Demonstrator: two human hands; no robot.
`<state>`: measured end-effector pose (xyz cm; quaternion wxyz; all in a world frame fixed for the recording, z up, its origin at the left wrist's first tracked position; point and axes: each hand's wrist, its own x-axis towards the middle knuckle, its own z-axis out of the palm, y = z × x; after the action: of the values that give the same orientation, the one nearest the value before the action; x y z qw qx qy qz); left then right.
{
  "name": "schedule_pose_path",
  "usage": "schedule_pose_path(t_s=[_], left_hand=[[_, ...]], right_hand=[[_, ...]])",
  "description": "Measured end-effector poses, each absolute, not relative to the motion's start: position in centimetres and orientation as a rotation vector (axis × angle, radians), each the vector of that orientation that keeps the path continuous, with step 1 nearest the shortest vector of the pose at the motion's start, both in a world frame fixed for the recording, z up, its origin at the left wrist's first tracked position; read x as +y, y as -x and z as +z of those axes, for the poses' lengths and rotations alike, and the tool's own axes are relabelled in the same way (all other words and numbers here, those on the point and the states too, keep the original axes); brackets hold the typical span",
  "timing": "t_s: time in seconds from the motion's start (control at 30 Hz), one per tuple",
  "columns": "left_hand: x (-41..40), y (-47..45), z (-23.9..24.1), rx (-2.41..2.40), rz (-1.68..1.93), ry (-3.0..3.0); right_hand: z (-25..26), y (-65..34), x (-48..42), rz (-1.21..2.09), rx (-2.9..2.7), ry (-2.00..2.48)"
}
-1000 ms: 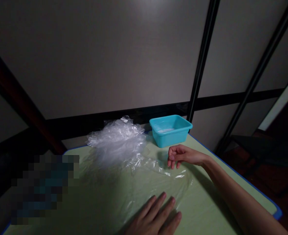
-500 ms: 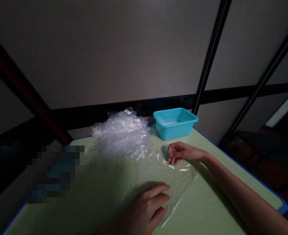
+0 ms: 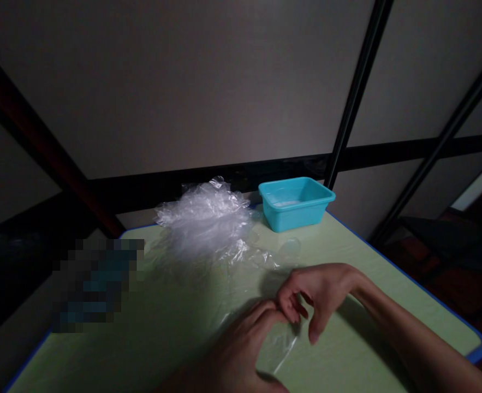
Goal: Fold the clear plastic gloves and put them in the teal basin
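A thin clear plastic sheet (image 3: 279, 344) lies on the green table (image 3: 359, 256) between my two hands. My left hand (image 3: 241, 352) rests low in the view, its fingers curled and pinching the sheet's edge. My right hand (image 3: 316, 292) has come in from the right; its fingertips meet the left hand's at the same edge in a pinch. A crumpled heap of clear plastic sheets (image 3: 206, 218) sits at the table's far side, with more film trailing toward my hands.
A turquoise plastic tub (image 3: 296, 203) stands at the far right corner of the table, beside the heap. The table has a blue rim (image 3: 476, 349). A blurred-out patch covers the left side. Dark frame bars and grey panels rise behind.
My right hand moved from the far part of the sheet back toward me and met my left hand. The left hand went from lying flat to curled and pinching the film.
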<state>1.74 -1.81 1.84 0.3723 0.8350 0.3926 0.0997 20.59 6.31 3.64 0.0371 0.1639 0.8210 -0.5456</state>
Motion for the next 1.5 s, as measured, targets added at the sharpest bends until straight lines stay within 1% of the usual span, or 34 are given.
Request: schedule_pose_path(t_s=[0.17,0.27,0.33,0.63,0.8,1.0,1.2,1.5], left_hand=[[-2.0,-1.6,1.5,1.084,0.322,-2.047],[-2.1,-1.6,1.4,1.117,0.347,-2.001],[-2.1,-1.7,1.4,1.12,0.364,-1.989],[-2.1,-1.6,1.1,1.125,0.381,-1.978],[-2.4,-1.4,0.7,1.134,0.417,-1.991],[-2.3,-1.4,0.1,1.109,0.595,-2.05],[-1.8,-1.3,-0.1,1.089,0.706,-1.992],[-0.9,-1.0,-1.6,0.981,0.93,-1.651]], right_hand=[[3.9,-19.9,4.9,-1.148,2.794,-0.496],[4.0,-19.8,4.6,-0.967,2.832,-0.529],[4.0,-19.8,4.5,-0.922,2.836,-0.547],[4.1,-19.8,4.9,-1.092,2.859,-0.553],[4.6,-19.9,5.1,-1.127,2.887,-0.598],[4.7,-20.2,5.5,-1.147,2.944,-0.739],[4.8,-20.5,5.7,-1.142,2.971,-0.774],[3.8,-20.2,6.0,-1.246,2.944,-0.607]])
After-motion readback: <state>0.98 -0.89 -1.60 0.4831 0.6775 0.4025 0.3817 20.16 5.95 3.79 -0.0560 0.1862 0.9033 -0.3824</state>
